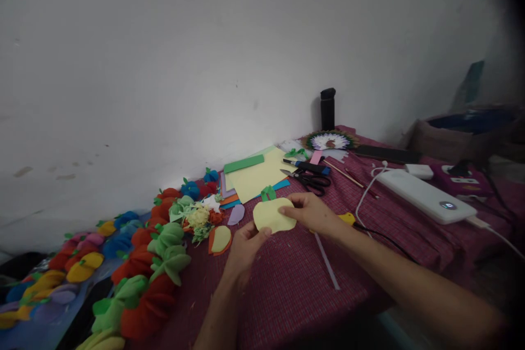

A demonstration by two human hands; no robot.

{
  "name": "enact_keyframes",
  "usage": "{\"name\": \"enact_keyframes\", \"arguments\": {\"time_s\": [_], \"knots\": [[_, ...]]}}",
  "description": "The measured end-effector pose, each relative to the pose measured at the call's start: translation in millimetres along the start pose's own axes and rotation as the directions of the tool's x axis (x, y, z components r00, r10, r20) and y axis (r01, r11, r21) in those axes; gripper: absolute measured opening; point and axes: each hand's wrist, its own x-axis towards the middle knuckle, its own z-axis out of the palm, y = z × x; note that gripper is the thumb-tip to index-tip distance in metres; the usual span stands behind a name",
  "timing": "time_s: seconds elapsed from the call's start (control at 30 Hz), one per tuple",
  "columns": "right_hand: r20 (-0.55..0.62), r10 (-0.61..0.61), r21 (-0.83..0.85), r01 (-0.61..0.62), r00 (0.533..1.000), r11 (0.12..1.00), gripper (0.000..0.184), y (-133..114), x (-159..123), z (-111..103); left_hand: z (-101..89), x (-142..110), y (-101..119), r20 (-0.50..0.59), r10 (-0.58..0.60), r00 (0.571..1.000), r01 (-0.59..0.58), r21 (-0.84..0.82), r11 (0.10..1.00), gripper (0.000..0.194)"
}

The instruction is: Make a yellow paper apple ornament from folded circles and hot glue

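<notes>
A pale yellow rounded paper cutout is held up between my two hands, above the cloth. My left hand pinches its lower left edge with the thumb on top. At its upper right edge, my right hand grips it between thumb and fingers. A green curly leaf piece shows at the cutout's top edge; whether it is joined on I cannot tell. To the left lie orange and yellow cut pieces and a lilac cut piece. Black-handled scissors rest beyond my right hand.
Coloured sheets and a box cutter lie behind. Colourful pumpkin-like paper shapes crowd the left. A yellow glue gun sits partly behind my right forearm. A white power bank with cables stands right. A black bottle is against the wall.
</notes>
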Motion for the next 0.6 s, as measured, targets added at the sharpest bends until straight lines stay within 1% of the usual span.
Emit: {"name": "enact_keyframes", "arguments": {"time_s": [0.17,0.27,0.47,0.6], "knots": [[0.019,-0.016,-0.067,0.017,1.000,0.998,0.022,1,-1,1,-1.0,0,-3,0.005,0.034,0.999,-0.033,-0.027,0.999,0.039],[0.032,-0.032,-0.086,0.034,0.999,0.996,0.022,-1,-3,1,-2.0,1,-3,-0.014,0.053,0.999,-0.053,-0.028,0.998,0.039],[0.086,-0.054,-0.160,0.067,0.995,0.985,0.021,-8,-7,9,-5.3,2,-2,-0.154,0.092,0.984,-0.089,0.025,0.996,0.041],[0.086,-0.080,-0.213,0.097,0.993,0.972,0.021,-10,-9,14,-8.0,2,-4,-0.213,0.109,0.971,-0.104,0.035,0.994,0.040]]}}
